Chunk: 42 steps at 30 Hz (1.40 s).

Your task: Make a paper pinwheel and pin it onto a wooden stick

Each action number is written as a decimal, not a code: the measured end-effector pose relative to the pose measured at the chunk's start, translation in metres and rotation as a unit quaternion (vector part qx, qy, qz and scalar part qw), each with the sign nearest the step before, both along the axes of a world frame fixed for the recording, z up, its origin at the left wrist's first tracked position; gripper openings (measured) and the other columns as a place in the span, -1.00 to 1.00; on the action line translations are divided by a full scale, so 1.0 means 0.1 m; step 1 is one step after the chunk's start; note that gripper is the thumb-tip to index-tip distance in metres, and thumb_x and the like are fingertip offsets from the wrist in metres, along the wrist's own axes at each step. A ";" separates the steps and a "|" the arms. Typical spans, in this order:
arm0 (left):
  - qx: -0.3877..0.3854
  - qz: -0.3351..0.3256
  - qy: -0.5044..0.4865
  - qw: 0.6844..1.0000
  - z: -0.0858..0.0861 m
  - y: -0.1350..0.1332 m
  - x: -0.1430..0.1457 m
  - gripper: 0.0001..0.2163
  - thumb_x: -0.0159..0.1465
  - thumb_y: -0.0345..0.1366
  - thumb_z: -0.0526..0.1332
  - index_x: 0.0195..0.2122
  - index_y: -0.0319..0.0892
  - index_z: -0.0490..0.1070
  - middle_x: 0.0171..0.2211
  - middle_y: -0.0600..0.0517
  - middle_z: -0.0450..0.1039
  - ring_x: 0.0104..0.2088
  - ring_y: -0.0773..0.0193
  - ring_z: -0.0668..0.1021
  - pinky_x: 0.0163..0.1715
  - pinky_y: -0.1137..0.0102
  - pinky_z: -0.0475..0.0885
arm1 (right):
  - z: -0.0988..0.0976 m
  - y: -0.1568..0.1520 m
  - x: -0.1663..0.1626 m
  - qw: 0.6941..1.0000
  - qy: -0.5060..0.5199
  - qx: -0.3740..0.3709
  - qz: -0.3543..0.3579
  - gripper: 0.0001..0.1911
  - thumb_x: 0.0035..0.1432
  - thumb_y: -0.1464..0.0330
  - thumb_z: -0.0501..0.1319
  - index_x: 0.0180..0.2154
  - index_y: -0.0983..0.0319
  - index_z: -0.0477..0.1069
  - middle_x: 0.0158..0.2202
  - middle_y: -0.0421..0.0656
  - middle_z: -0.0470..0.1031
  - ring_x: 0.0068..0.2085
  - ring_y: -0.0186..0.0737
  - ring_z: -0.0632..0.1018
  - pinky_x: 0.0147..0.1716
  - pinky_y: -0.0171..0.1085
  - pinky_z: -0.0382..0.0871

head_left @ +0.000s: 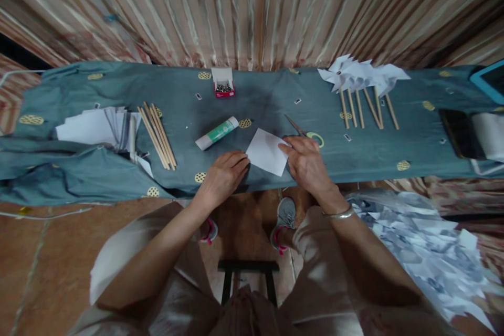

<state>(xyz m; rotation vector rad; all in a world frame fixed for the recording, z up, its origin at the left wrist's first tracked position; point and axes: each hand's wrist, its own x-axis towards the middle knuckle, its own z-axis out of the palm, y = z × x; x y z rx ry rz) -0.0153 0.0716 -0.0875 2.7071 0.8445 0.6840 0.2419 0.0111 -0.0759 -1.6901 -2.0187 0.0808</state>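
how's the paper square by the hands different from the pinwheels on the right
The paper square lies flat and unfolded; the pinwheels are folded into points. The paper square is one loose sheet, touched by the left hand and right hand; the pinwheels overlap in a heap, atop wooden sticks, untouched. Both are white paper.

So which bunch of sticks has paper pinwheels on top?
The bunch at the right, topped with white pinwheels. The left bunch lies bare.
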 end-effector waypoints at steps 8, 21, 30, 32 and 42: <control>-0.010 -0.016 -0.002 1.000 -0.04 -0.05 0.01 -0.71 0.40 -0.45 0.09 0.10 -0.21 0.45 0.10 -0.18 0.50 0.14 0.05 0.49 0.11 0.10 0.47 | 0.14 -0.13 -0.25 0.986 0.069 -0.058 0.137 -0.59 0.38 0.44 -0.03 0.08 0.17 0.51 0.11 -0.02 0.54 0.08 -0.06 0.51 0.11 0.01 0.46; -0.038 -0.034 0.028 0.998 0.01 -0.02 0.02 -0.69 0.37 -0.47 0.09 0.05 -0.19 0.52 0.03 -0.16 0.53 0.08 0.03 0.49 0.04 0.13 0.46 | 0.08 -0.12 -0.36 0.981 0.074 -0.062 0.168 -0.59 0.35 0.53 -0.03 -0.03 0.25 0.57 0.06 0.03 0.57 0.07 -0.03 0.52 0.05 0.03 0.53; -0.077 -0.022 0.007 0.997 0.10 -0.03 0.07 -0.75 0.35 -0.39 0.13 -0.05 -0.23 0.56 -0.02 -0.16 0.55 0.02 0.00 0.51 -0.01 0.10 0.44 | 0.12 -0.20 -0.28 0.982 0.060 -0.084 0.160 -0.61 0.33 0.54 -0.01 -0.10 0.24 0.58 0.06 -0.01 0.60 0.09 -0.06 0.56 0.09 0.01 0.52; -0.073 -0.022 0.004 0.997 0.11 -0.04 0.08 -0.75 0.35 -0.38 0.12 -0.06 -0.26 0.56 -0.03 -0.17 0.56 0.00 0.00 0.52 -0.03 0.11 0.44 | 0.13 -0.23 -0.25 0.983 0.056 -0.084 0.155 -0.61 0.33 0.54 -0.02 -0.12 0.27 0.58 0.05 0.00 0.60 0.08 -0.05 0.56 0.09 0.00 0.52; -0.091 0.064 -0.053 0.992 0.02 0.03 0.26 -0.84 0.28 -0.17 0.33 -0.30 -0.16 0.54 -0.24 -0.05 0.56 -0.16 0.09 0.51 -0.13 0.19 0.39 | 0.08 -0.26 -0.14 0.973 0.192 -0.095 0.089 -0.67 0.24 0.54 0.03 -0.36 0.20 0.54 -0.04 -0.07 0.64 0.01 -0.14 0.63 0.05 -0.05 0.51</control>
